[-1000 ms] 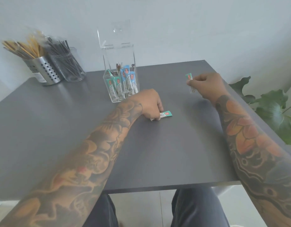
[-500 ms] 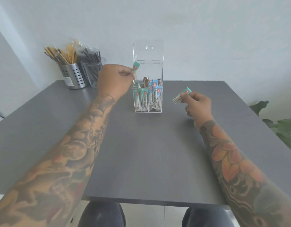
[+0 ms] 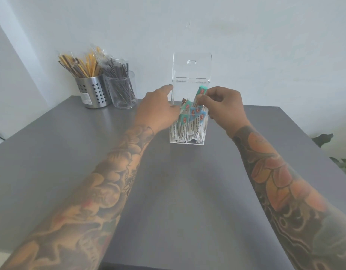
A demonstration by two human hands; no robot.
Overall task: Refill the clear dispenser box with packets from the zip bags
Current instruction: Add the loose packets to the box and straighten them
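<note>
From the head camera we count one clear dispenser box (image 3: 187,121), its hinged lid (image 3: 191,68) standing open, on the far middle of the table (image 3: 168,191). Packets (image 3: 195,123) stand upright inside, too crowded for an exact count.

Our right hand (image 3: 224,106) pinches one green-tipped packet (image 3: 200,92) between thumb and fingers, just above the box opening. Our left hand (image 3: 158,108) is loosely open with fingers spread, resting against the box's left wall and holding nothing.

Two holders stand at the far left: a perforated metal cup (image 3: 92,90) and a clear round cup (image 3: 122,90) just beside it, each full of wrapped sticks.

The table is smooth, matte grey, against a plain white wall (image 3: 265,36). Green leaves (image 3: 343,162) show at the right edge.
</note>
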